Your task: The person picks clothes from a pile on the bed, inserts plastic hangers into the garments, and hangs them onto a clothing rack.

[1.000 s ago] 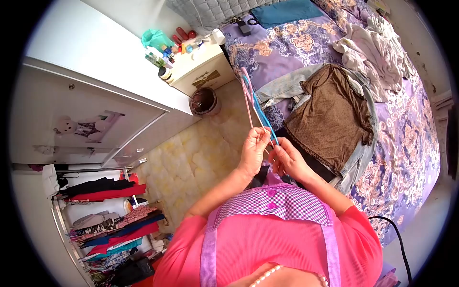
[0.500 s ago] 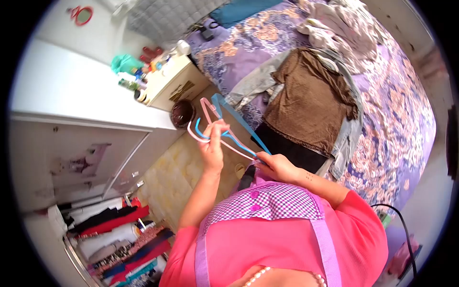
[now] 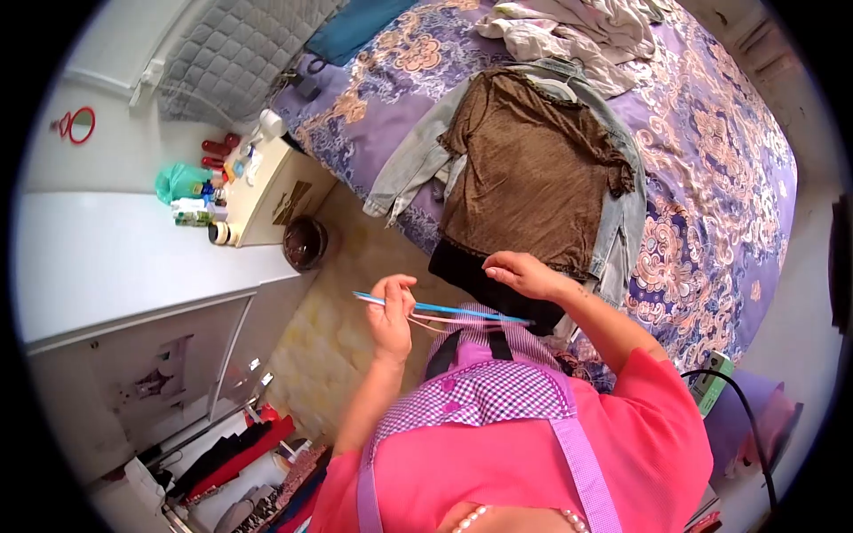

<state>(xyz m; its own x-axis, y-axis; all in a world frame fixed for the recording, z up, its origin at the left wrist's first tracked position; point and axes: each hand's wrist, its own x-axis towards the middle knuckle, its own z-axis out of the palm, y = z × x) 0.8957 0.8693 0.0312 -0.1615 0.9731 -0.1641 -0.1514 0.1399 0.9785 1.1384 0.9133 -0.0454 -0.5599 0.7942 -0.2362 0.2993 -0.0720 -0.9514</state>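
My left hand [image 3: 391,318] is closed around a blue clothes hanger [image 3: 453,310] and a pink clothes hanger [image 3: 431,317], seen nearly edge-on in front of the apron. My right hand [image 3: 524,274] is open and holds nothing, its fingers stretched out over the lower edge of the brown shirt. That brown short-sleeved shirt [image 3: 524,169] lies spread on a light denim jacket [image 3: 404,173] on the bed. Black cloth [image 3: 471,282] sticks out below the shirt.
A purple patterned bedspread [image 3: 711,231] covers the bed, with crumpled pale fabric [image 3: 569,35] at its far side. On the left stand a white cabinet [image 3: 124,266], a bedside drawer unit [image 3: 275,195] and a dark waste bin [image 3: 305,243]. Clothes fill an open drawer [image 3: 142,480] at lower left.
My right hand has let go of the hangers and moved up toward the shirt. My left hand has lowered and turned the hangers edge-on. The view has shifted right.
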